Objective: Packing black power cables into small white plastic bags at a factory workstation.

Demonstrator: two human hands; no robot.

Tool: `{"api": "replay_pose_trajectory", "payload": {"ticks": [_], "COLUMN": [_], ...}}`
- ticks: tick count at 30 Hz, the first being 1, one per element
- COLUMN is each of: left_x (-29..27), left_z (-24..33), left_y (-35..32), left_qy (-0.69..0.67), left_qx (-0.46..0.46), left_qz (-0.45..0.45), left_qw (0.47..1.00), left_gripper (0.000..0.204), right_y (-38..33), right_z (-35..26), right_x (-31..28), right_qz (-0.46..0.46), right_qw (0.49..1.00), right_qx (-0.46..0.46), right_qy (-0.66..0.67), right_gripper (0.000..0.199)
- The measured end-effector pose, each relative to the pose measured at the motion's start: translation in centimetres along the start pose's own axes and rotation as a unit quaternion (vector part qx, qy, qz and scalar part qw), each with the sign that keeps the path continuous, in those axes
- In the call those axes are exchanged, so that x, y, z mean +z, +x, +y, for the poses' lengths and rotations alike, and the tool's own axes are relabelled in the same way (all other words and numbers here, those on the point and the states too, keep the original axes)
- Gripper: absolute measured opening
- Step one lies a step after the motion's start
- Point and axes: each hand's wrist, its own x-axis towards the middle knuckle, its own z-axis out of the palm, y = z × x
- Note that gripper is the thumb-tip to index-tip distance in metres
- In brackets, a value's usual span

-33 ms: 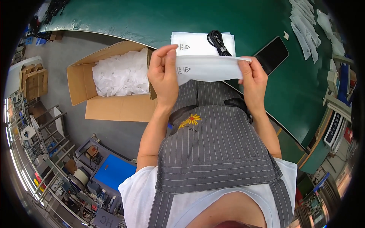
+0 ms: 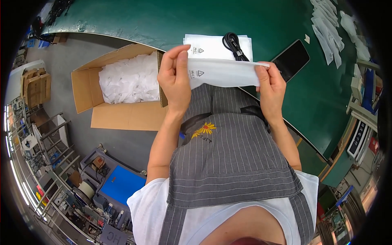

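White bag (image 2: 224,74): stretched by the near edge of the bench (image 2: 163,18), barely shifted, handling no further along. Left hand (image 2: 175,79): curled closed on one end. Right hand (image 2: 271,87): pinching the other.

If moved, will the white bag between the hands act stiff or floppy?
The white bag is probably floppy: its lower edge waves between the left hand and the right hand. It looks thin, so likely light; its smooth-looking face may slip.
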Motion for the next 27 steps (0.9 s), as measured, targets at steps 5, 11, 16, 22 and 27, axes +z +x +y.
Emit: {"api": "replay_pose_trajectory", "payload": {"ticks": [5, 11, 16, 22, 27], "left_x": [-1.6, 2.3, 3.1, 2.8, 1.7], "left_z": [0.4, -0.8, -3.8, -5.4, -2.9], "left_y": [2.4, 1.7, 2.6, 1.4, 0.3], "left_qy": [0.127, 0.334, 0.412, 0.413, 0.397], "left_qx": [0.031, 0.253, 0.242, 0.219, 0.221], "left_qz": [-0.002, -0.127, -0.136, -0.146, -0.165], "left_qw": [0.991, 0.899, 0.868, 0.872, 0.876], "left_gripper": [0.013, 0.02, 0.022, 0.038, 0.041], "right_y": [0.8, 4.0, 4.2, 3.2, 2.2], "right_z": [1.5, 3.0, 0.4, 3.3, 0.2], "right_x": [0.9, 1.8, 0.8, 1.3, -1.4], "right_qz": [0.029, 0.032, -0.059, -0.08, -0.006], "right_qw": [0.999, 0.987, 0.955, 0.892, 0.897], "right_qx": [-0.01, -0.061, -0.114, -0.165, -0.147], "right_qy": [-0.018, -0.148, -0.267, -0.414, -0.417], "right_gripper": [0.02, 0.018, 0.026, 0.057, 0.039]}}
